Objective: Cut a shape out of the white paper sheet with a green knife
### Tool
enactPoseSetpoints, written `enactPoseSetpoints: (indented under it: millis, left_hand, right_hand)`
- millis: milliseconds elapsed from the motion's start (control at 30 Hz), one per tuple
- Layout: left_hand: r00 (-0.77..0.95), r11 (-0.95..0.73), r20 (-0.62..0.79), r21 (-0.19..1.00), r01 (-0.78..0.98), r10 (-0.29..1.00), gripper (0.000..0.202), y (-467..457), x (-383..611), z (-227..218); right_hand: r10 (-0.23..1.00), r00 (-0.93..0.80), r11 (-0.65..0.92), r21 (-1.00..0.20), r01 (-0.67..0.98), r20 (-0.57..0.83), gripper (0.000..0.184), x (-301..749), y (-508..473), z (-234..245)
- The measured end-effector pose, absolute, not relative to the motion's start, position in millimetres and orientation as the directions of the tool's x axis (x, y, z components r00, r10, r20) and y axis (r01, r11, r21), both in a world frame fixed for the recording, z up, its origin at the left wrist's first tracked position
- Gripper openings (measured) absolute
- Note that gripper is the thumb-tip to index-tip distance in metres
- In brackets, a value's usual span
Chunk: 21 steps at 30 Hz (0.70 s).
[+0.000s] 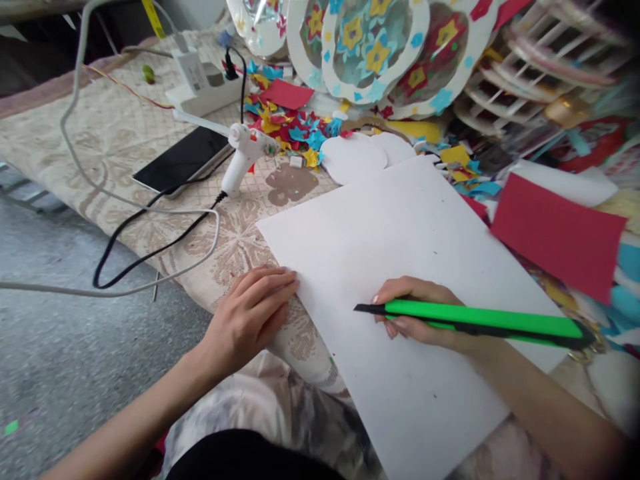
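My right hand (415, 310) grips a green utility knife (480, 319) with a black blade. Its tip points left, over a large white sheet (360, 233); whether it touches the sheet I cannot tell. The knife's back end reaches past my wrist. At the sheet's left edge lies my left hand (260, 303), fingers extended close together and fingertips at the paper's border. No object shows in it. The sheet lies at an angle on the patterned tablecloth (235, 233) and hangs toward my lap.
A white glue gun (243, 157) stands left of the sheet, beside a black phone (183, 160) and a power strip (205, 97). Loose cords cross the cloth. Behind lie colored paper flowers (305, 130), white cutouts (353, 160) and decorated panels (375, 47). Red paper (557, 233) lies right.
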<state>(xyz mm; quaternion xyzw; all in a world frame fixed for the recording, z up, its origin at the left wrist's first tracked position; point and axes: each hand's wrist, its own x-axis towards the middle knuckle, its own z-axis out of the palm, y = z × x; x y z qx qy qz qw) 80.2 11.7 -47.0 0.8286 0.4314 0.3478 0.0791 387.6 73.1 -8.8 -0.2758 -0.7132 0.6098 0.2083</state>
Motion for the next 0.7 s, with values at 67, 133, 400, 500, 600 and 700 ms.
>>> enactPoseSetpoints:
  millis: [67, 133, 400, 500, 600, 700]
  left_hand:
    - [0.375, -0.602, 0.501, 0.440, 0.666, 0.780, 0.037, 11.1, 81.6, -45.8]
    - [0.359, -0.584, 0.494, 0.441, 0.682, 0.792, 0.037, 10.3, 83.3, -45.4]
    - [0.329, -0.562, 0.516, 0.396, 0.726, 0.791, 0.037, 19.9, 89.9, -42.4]
    - [0.364, -0.583, 0.506, 0.388, 0.714, 0.782, 0.037, 31.8, 91.9, -39.6]
    - [0.391, -0.582, 0.468, 0.388, 0.715, 0.793, 0.039, 42.4, 93.8, -38.6]
    - [0.399, -0.547, 0.402, 0.385, 0.743, 0.824, 0.040, 46.7, 95.3, -39.2]
  right_hand:
    - [0.715, -0.695, 0.028, -0.990, 0.135, -0.075, 0.021, 390.3, 71.1, -6.6]
    - [0.762, -0.640, -0.005, -0.990, 0.143, -0.096, 0.017, 393.5, 69.2, -3.1]
    - [0.782, -0.620, 0.096, -0.970, 0.222, -0.065, 0.023, 406.7, 63.8, 1.3]
    - [0.719, -0.695, 0.177, -0.964, 0.197, -0.010, 0.024, 398.7, 64.4, 0.7]
    - [0.633, -0.774, 0.266, -0.938, 0.221, -0.002, 0.024, 383.1, 66.1, 0.0]
    - [0.567, -0.824, 0.321, -0.916, 0.241, -0.018, 0.024, 367.9, 67.9, -1.6]
